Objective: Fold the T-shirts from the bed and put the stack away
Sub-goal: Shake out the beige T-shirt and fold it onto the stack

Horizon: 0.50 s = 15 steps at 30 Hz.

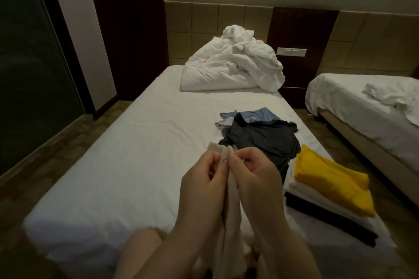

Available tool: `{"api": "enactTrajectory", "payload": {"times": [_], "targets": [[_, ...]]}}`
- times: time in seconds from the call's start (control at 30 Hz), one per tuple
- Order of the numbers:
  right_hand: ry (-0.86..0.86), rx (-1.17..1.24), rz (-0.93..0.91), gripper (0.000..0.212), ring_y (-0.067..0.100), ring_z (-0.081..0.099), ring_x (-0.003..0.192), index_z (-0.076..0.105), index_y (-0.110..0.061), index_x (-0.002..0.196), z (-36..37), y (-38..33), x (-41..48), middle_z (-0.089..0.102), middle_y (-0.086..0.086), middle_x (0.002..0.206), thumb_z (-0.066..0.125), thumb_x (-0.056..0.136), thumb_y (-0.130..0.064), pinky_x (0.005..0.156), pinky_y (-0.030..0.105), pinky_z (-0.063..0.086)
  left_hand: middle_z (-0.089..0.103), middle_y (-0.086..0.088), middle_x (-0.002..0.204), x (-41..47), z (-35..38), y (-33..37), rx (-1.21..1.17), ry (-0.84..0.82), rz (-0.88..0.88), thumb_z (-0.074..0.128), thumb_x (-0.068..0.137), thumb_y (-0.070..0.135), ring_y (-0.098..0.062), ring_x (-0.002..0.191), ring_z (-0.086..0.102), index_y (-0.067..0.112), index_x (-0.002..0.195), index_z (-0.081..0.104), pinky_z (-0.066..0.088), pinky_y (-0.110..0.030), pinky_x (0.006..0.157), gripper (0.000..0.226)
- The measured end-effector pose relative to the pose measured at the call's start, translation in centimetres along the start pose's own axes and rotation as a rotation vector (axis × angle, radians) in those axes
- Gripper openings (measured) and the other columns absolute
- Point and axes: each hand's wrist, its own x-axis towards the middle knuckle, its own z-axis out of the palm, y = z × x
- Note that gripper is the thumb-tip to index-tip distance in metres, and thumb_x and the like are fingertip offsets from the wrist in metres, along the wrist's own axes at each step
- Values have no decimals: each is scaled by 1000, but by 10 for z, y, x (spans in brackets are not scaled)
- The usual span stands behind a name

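White shirt (pixel 218 150) pinched at its edge, left hand (pixel 204 180) beside right hand (pixel 257 176); best to slide grips apart, pull taut, lay flat ahead of grip.

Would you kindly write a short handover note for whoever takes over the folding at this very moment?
Hands: left hand and right hand both pinch the top edge of a white T-shirt, which hangs between the wrists over the bed.
Done: folded stack at the bed's right edge, with yellow on top, white below and black at the bottom.
Left: fold the held shirt, then the loose pile of dark, blue and grey shirts beyond the stack. Then put the stack away.
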Motion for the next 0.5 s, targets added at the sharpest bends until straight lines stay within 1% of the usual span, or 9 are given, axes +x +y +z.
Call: {"api": "enactTrajectory", "payload": {"times": [0.07, 0.1, 0.2, 0.27, 0.3, 0.37, 0.4, 0.5], "targets": [[-4, 26, -25, 16, 29, 57, 55, 62, -16, 74, -3, -13, -3, 62, 10, 61, 59, 89, -18, 53, 43, 47, 62, 3, 67, -6, -3, 12, -36, 39, 54, 52, 92, 36, -8, 56, 54, 21, 78, 62, 46, -26, 52, 22], [-7, 43, -32, 15, 33, 58, 59, 62, -18, 74, -4, -18, -5, 63, 11, 62, 59, 89, -17, 54, 46, 49, 63, 3, 67, -7, -4, 17, -71, 52, 58, 52, 91, 35, -8, 56, 55, 22, 79, 63, 48, -26, 52, 22], [-15, 48, -56, 15, 34, 58, 58, 61, -18, 75, -4, -23, -10, 62, 10, 59, 58, 88, -16, 54, 48, 49, 66, -1, 71, -11, -8, 26, -143, 78, 33, 52, 91, 34, -18, 66, 62, 20, 80, 65, 54, -41, 63, 21], [-22, 45, -64, 15, 32, 55, 53, 60, -18, 73, -4, -24, -14, 60, 10, 56, 58, 88, -17, 52, 46, 47, 66, -3, 71, -14, -10, 29, -178, 82, 9, 53, 91, 30, -20, 68, 62, 19, 79, 65, 54, -44, 64, 21], [-21, 45, -67, 16, 27, 51, 49, 59, -18, 72, -4, -23, -15, 58, 9, 54, 59, 87, -17, 50, 42, 44, 66, -3, 70, -16, -10, 30, -185, 83, 5, 53, 92, 27, -20, 68, 62, 19, 78, 65, 53, -43, 63, 20], [-4, 52, -84, 19, 15, 46, 46, 58, -17, 69, -4, -22, -19, 56, 7, 52, 60, 88, -18, 47, 34, 39, 66, -3, 71, -18, -10, 30, -172, 81, 14, 53, 92, 25, -19, 67, 61, 19, 77, 65, 53, -38, 62, 20], [4, 63, -99, 18, 13, 46, 46, 59, -17, 70, -4, -22, -21, 56, 7, 54, 61, 87, -21, 47, 32, 38, 66, -2, 72, -19, -11, 30, -167, 76, 20, 53, 92, 24, -17, 66, 61, 19, 77, 65, 52, -34, 60, 20], [3, 112, -142, 7, 22, 52, 51, 61, -25, 75, -3, -24, -26, 59, 6, 59, 57, 78, -29, 47, 33, 42, 65, 3, 69, -20, -14, 31, -170, 34, 43, 51, 92, 21, -7, 63, 59, 20, 78, 65, 49, -18, 52, 20]]}}
